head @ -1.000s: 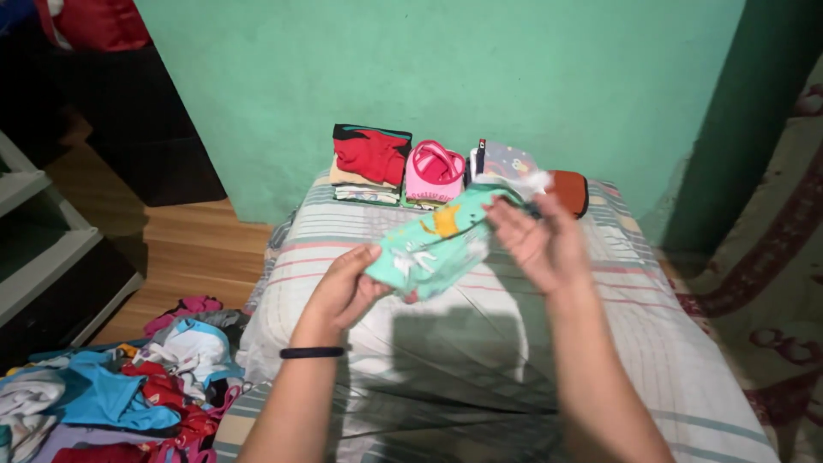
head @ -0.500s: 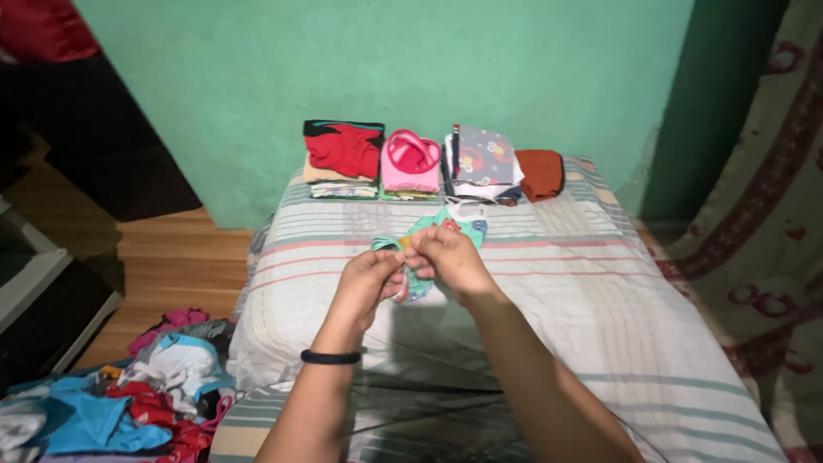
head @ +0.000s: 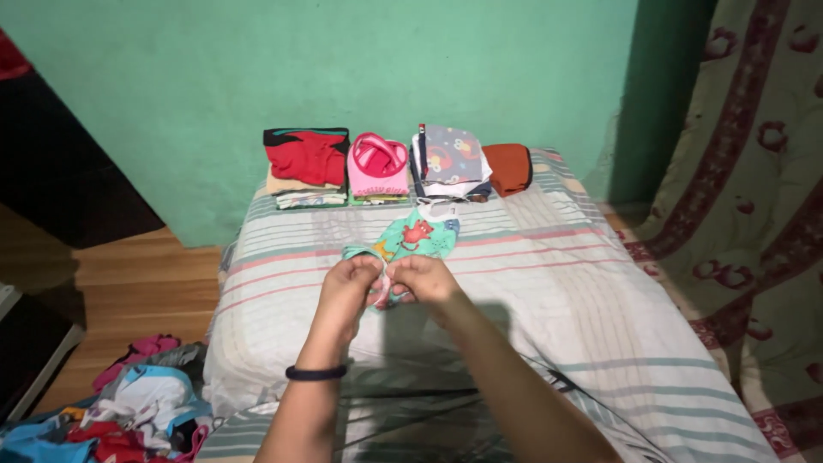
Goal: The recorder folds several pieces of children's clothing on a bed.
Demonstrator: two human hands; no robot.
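Note:
A small mint-green child's garment (head: 411,237) with a red cartoon print lies spread on the striped mattress (head: 549,283). My left hand (head: 350,283) and my right hand (head: 422,279) meet at its near edge, both pinching the fabric between closed fingers. A black band circles my left wrist. The far part of the garment reaches toward the folded stacks by the wall.
Folded clothes line the green wall: a red and black stack (head: 306,165), a pink piece (head: 378,165), a grey printed stack (head: 451,161) and an orange-brown piece (head: 508,167). A heap of loose clothes (head: 111,416) lies on the wooden floor at left. A floral blanket (head: 754,257) hangs at right.
The garment was held up in the air and has come down flat onto the mattress. Both hands moved together to its near edge.

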